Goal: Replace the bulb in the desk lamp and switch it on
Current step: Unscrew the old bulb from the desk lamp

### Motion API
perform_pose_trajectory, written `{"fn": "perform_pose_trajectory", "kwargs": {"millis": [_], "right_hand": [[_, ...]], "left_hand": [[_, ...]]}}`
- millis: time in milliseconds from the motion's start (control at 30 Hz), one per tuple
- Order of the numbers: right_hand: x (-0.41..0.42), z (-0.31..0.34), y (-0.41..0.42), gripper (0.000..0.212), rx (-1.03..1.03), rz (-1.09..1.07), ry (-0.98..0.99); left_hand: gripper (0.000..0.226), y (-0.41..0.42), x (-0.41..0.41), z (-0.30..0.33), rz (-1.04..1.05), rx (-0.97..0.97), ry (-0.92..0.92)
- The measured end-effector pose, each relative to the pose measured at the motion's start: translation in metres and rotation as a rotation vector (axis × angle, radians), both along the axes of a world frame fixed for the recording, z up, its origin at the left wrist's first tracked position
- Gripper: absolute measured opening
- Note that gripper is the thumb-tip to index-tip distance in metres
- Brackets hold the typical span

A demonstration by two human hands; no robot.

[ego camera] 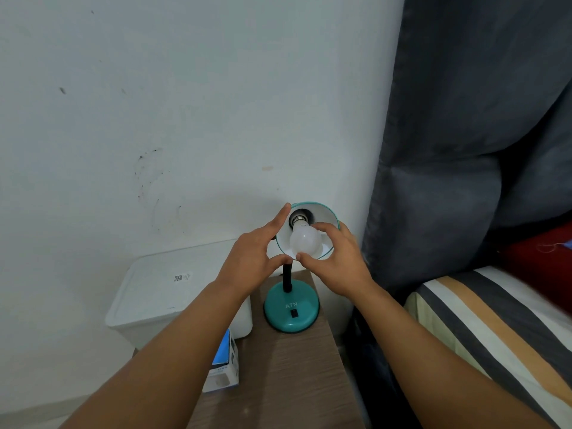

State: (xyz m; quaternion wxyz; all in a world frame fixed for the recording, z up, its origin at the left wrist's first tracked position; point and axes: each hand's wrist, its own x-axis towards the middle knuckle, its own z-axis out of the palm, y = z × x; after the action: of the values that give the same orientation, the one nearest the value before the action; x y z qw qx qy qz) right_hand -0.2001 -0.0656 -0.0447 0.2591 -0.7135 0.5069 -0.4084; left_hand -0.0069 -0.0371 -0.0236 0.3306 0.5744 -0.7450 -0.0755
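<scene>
From the head camera, a frosted white round bulb (305,243) is sitting at the mouth of the teal metal desk lamp's shade (322,215), its threaded cap partly out of the socket. The right hand (337,258) is pinching the bulb between thumb and fingers. The left hand (252,258) is cupping the shade's rim, fingers spread. The lamp's round teal base (291,309) is standing on a narrow wood-grain table (288,376), a small blue-and-white cardboard box (223,366) lying near it.

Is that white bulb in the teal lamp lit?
Off: the white frosted bulb looks dull, and casts no glow inside the teal lamp shade.
</scene>
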Motion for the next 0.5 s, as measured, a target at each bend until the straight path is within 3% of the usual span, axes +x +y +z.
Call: {"fn": "perform_pose_trajectory", "kwargs": {"millis": [133, 300, 500], "right_hand": [[-0.0002, -0.0015, 0.0032, 0.064, 0.014, 0.027, -0.016], [0.0046, -0.0018, 0.0047, 0.084, 0.041, -0.037, -0.044], [0.0035, -0.0024, 0.003, 0.058, -0.022, 0.007, -0.094]], "left_hand": [[0.104, -0.0002, 0.0002, -0.0026, -0.017, -0.017, 0.008], [0.102, -0.002, 0.0008, -0.0042, -0.018, -0.021, 0.003], [0.104, -0.0028, 0.0015, -0.0034, 0.001, -0.013, -0.012]]}}
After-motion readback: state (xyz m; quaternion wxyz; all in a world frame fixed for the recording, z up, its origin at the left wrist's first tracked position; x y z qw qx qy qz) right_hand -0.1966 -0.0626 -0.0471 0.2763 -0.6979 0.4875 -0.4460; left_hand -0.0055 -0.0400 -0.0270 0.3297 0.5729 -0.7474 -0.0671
